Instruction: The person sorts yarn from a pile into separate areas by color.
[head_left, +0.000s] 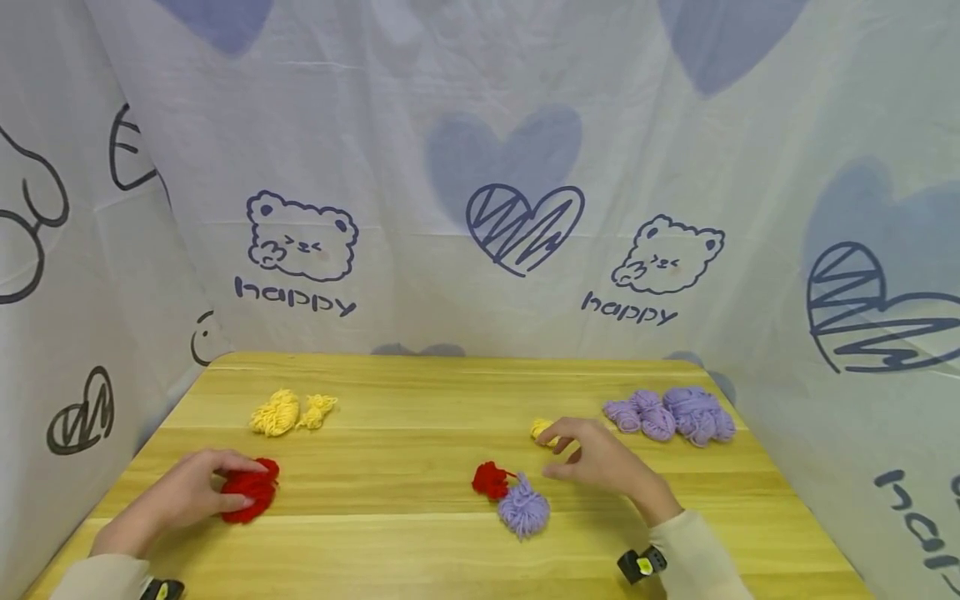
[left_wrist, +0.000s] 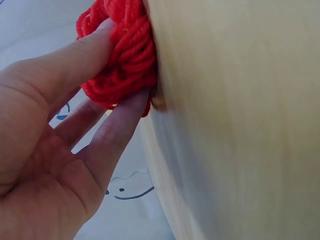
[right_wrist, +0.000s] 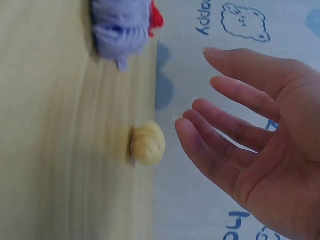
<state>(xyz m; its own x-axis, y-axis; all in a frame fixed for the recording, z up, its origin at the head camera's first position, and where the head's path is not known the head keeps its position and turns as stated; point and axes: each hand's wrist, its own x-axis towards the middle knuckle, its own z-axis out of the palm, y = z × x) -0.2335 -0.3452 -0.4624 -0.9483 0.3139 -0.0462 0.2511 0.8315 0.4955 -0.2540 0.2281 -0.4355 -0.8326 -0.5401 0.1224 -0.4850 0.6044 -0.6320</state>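
While left hand pinches red yarn | right hand hovers near yellow yarn | fingers apart

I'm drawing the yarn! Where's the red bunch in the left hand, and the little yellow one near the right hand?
Red yarn bunch (left_wrist: 133, 55): left wrist view, on its looped strands.
Little yellow yarn bunch (right_wrist: 148, 144): right wrist view, on the middle of its rounded side.
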